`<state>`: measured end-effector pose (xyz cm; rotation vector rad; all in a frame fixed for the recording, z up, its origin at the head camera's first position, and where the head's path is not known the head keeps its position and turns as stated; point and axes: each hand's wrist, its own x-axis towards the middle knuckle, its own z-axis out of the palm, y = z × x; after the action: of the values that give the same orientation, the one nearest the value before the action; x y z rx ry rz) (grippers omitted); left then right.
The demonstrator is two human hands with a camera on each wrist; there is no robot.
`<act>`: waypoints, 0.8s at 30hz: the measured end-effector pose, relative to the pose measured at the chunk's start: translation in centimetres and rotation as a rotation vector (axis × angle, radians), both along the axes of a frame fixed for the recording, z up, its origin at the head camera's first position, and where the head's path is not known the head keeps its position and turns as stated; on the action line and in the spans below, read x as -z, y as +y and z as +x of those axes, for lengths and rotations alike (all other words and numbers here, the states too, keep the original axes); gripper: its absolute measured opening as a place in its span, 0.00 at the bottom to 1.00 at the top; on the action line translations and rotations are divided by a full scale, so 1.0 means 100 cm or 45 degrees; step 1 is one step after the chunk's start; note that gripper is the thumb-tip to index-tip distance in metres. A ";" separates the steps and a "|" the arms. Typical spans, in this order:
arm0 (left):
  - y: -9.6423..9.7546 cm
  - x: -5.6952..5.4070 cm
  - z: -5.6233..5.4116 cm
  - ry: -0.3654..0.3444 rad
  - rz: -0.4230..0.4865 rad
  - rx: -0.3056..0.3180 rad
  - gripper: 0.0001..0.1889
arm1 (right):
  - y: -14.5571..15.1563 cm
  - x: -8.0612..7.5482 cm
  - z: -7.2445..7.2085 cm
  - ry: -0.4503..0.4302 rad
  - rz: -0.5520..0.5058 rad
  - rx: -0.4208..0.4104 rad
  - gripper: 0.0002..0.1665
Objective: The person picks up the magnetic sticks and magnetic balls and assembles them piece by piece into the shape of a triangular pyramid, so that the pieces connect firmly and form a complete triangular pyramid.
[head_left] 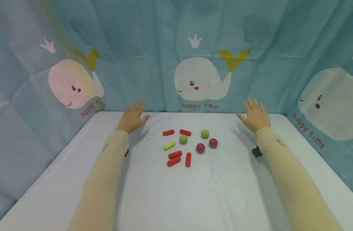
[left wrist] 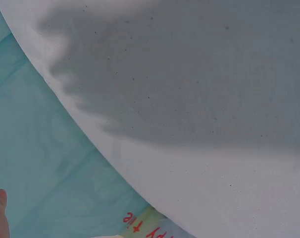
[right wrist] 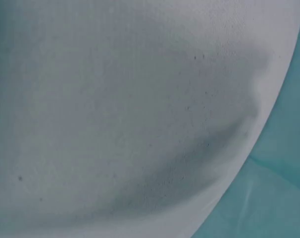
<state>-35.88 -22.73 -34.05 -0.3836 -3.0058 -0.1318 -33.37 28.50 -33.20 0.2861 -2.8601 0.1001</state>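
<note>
My left hand [head_left: 132,118] hovers with fingers spread over the table's far left, holding nothing. On the far right, my right hand [head_left: 255,116] is likewise raised, its fingers straight and its thumb out. Between them lie several short red rods [head_left: 174,161] and one yellow-green rod [head_left: 169,145]. To the right of these sit two round green pieces [head_left: 205,133] and two shiny dark-red balls [head_left: 213,143]. Neither hand touches any of them. In the left wrist view, part of a finger [left wrist: 0,198] shows at the lower left; the right wrist view has only the hand's shadow.
A white table [head_left: 217,199] carries everything. Its far edge meets a blue-green curtain [head_left: 136,77] printed with whales, which also hangs along both sides. Small dark devices, one [head_left: 256,152] under the right wrist, are worn below the sleeves.
</note>
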 end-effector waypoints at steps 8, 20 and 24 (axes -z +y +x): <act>0.006 0.002 0.002 0.022 -0.049 0.061 0.38 | -0.001 0.001 -0.002 0.007 0.023 -0.016 0.44; 0.010 0.006 0.002 0.000 -0.064 0.081 0.38 | -0.003 0.009 -0.004 0.001 0.032 -0.022 0.47; 0.012 0.008 0.003 0.015 -0.057 0.093 0.37 | -0.006 0.012 -0.001 -0.007 0.044 -0.050 0.47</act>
<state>-35.55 -21.56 -34.84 -0.4968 -2.9882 -0.0684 -33.52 27.87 -34.40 0.3501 -2.8645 0.0589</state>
